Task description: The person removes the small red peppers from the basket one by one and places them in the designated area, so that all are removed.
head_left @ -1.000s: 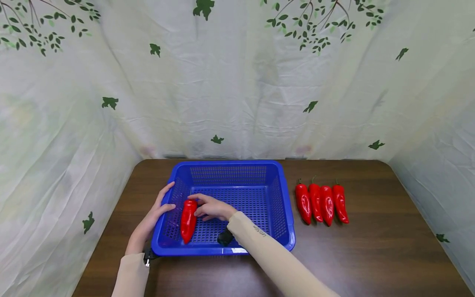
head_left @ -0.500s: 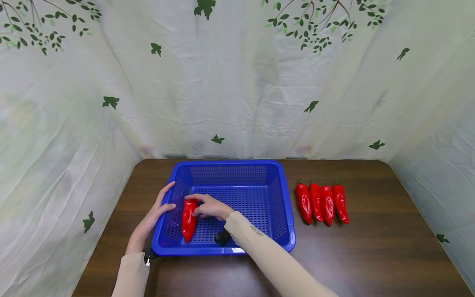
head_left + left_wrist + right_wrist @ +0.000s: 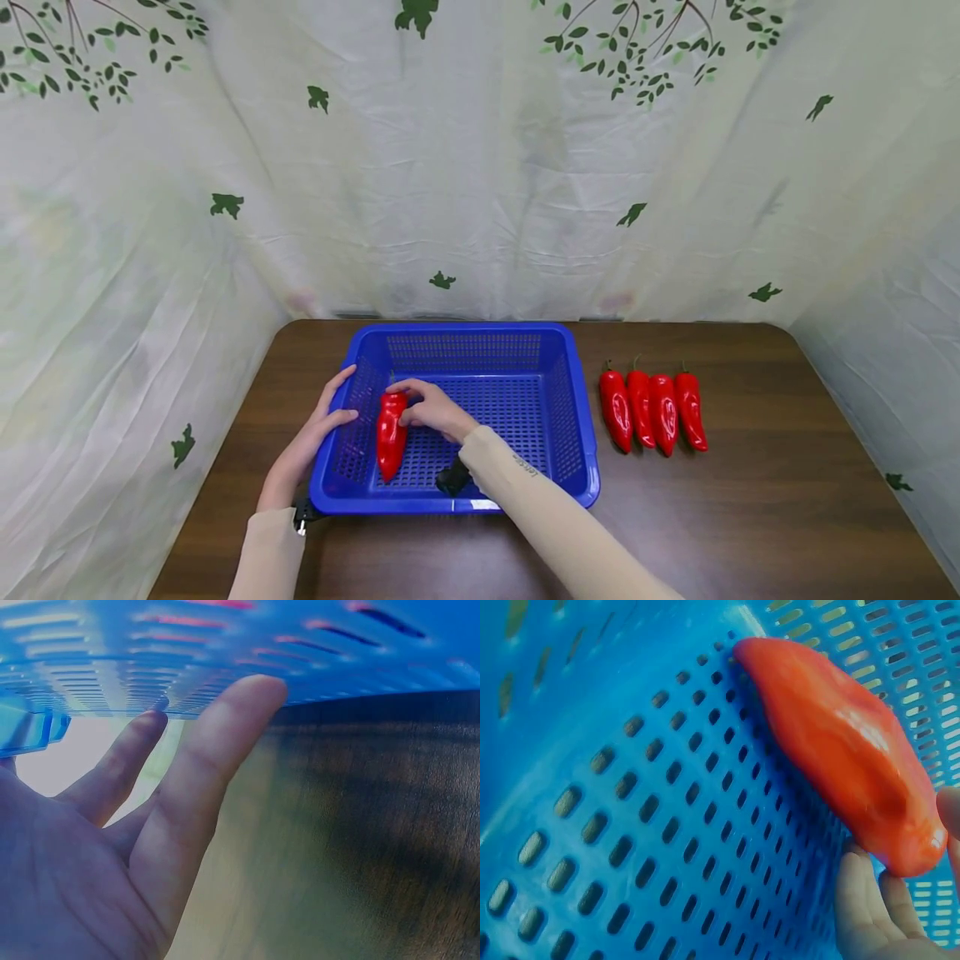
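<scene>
A blue perforated plastic basket (image 3: 465,505) stands on the brown table. Inside it, on the left, is a glossy red chili pepper (image 3: 391,442), stem end away from me. My right hand (image 3: 441,412) pinches the pepper near its stem end. In the right wrist view, fingertips (image 3: 855,892) lie on one side of the pepper (image 3: 847,742) and the thumb on the other. My left hand (image 3: 313,433) rests with extended fingers against the basket's left side. The left wrist view shows its digits touching the slotted outer wall (image 3: 90,645).
Several red chili peppers (image 3: 663,414) lie side by side on the table (image 3: 750,517), right of the basket, stems away from me. A pale curtain (image 3: 495,192) with leaf prints hangs behind and on both sides. A dark wrist camera (image 3: 453,478) sits under my right wrist.
My right fingers have come round the pepper's stem end. The pepper and hand have shifted slightly right and away from me. My left hand stays at the basket's side.
</scene>
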The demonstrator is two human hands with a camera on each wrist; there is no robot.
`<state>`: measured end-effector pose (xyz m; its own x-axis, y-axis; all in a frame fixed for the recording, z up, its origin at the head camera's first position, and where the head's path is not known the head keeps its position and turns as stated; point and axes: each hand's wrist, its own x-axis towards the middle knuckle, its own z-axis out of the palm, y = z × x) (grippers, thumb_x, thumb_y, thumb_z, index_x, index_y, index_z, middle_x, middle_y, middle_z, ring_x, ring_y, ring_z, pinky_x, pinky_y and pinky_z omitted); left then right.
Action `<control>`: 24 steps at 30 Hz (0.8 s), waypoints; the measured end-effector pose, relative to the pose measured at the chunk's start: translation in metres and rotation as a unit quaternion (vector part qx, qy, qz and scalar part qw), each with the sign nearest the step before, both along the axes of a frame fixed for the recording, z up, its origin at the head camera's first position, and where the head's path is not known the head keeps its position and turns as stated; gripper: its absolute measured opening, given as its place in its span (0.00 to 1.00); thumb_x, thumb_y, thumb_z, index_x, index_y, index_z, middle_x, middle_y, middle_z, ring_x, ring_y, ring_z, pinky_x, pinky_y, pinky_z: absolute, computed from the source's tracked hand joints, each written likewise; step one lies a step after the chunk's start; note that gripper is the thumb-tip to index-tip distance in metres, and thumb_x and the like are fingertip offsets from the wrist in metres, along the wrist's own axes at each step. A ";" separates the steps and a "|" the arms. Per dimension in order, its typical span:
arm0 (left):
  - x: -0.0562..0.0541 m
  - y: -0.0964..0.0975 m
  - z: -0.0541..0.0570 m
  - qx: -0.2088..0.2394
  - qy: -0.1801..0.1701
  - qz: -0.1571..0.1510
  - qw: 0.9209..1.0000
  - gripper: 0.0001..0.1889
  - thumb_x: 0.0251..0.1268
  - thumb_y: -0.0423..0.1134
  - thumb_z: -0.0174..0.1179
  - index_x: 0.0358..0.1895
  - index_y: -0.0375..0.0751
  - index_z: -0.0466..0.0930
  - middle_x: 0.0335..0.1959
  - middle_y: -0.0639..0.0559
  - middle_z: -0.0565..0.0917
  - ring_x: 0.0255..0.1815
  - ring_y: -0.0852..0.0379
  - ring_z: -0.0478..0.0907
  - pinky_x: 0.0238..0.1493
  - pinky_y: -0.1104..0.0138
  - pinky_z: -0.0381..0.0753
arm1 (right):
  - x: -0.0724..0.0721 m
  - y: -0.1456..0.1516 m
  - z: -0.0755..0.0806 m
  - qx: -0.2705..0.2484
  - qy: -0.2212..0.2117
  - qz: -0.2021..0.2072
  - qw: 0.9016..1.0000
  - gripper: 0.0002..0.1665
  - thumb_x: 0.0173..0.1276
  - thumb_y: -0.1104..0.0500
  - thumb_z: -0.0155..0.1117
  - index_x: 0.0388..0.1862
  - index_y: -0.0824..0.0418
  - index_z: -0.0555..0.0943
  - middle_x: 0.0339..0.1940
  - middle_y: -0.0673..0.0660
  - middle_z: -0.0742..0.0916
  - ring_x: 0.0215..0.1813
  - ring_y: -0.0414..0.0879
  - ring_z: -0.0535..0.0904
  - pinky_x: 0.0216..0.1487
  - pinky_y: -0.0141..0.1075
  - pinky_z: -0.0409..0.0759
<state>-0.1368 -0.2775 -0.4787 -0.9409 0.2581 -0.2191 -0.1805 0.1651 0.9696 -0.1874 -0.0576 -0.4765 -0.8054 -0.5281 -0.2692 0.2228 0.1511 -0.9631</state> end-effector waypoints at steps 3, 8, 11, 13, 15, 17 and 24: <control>0.000 0.001 0.000 0.007 0.003 0.001 1.000 0.35 0.72 0.43 0.45 0.76 0.63 0.37 0.75 0.39 0.38 0.68 0.25 0.50 0.54 0.39 0.70 | -0.001 0.000 0.000 -0.028 -0.019 -0.021 0.999 0.29 0.56 0.75 0.60 0.57 0.61 0.78 0.50 0.57 0.78 0.45 0.48 0.77 0.48 0.42 0.81; 0.001 0.001 0.000 0.019 0.011 -0.001 1.000 0.35 0.72 0.41 0.44 0.76 0.63 0.38 0.74 0.39 0.40 0.67 0.26 0.53 0.55 0.40 0.70 | -0.001 0.001 0.000 -0.067 -0.045 -0.038 0.996 0.30 0.53 0.76 0.60 0.57 0.62 0.77 0.49 0.59 0.79 0.42 0.48 0.78 0.48 0.46 0.80; 0.001 0.001 0.000 0.018 0.014 -0.001 1.000 0.35 0.72 0.41 0.44 0.76 0.63 0.38 0.74 0.38 0.40 0.67 0.27 0.53 0.55 0.41 0.70 | -0.001 0.002 0.002 -0.073 -0.045 -0.041 0.995 0.30 0.54 0.74 0.60 0.58 0.62 0.76 0.50 0.60 0.78 0.43 0.50 0.78 0.48 0.50 0.80; 0.000 0.001 0.000 0.015 0.015 -0.002 1.000 0.35 0.72 0.41 0.44 0.76 0.63 0.38 0.74 0.38 0.40 0.67 0.27 0.52 0.56 0.40 0.70 | -0.001 0.004 0.004 -0.076 -0.047 -0.044 0.995 0.30 0.54 0.74 0.60 0.58 0.62 0.76 0.50 0.60 0.77 0.44 0.51 0.78 0.47 0.51 0.80; 0.000 0.001 0.000 0.012 0.016 -0.001 1.000 0.35 0.72 0.42 0.44 0.76 0.63 0.38 0.74 0.38 0.40 0.67 0.28 0.52 0.56 0.40 0.70 | -0.001 0.005 0.006 -0.082 -0.051 -0.047 0.994 0.30 0.54 0.74 0.61 0.59 0.62 0.75 0.51 0.60 0.77 0.44 0.51 0.78 0.46 0.51 0.80; 0.000 0.001 0.000 0.010 0.015 0.000 1.000 0.35 0.72 0.42 0.44 0.76 0.63 0.38 0.74 0.39 0.39 0.68 0.28 0.51 0.56 0.40 0.69 | -0.001 0.007 0.007 -0.089 -0.055 -0.050 0.993 0.30 0.55 0.74 0.61 0.59 0.63 0.75 0.52 0.60 0.76 0.44 0.51 0.78 0.45 0.49 0.81; -0.001 0.001 0.000 0.010 0.010 0.004 1.000 0.34 0.73 0.41 0.44 0.76 0.62 0.38 0.74 0.39 0.39 0.68 0.29 0.51 0.55 0.45 0.70 | -0.002 0.012 0.008 -0.087 -0.045 -0.065 0.993 0.29 0.55 0.74 0.63 0.57 0.62 0.76 0.52 0.60 0.77 0.44 0.51 0.79 0.43 0.44 0.82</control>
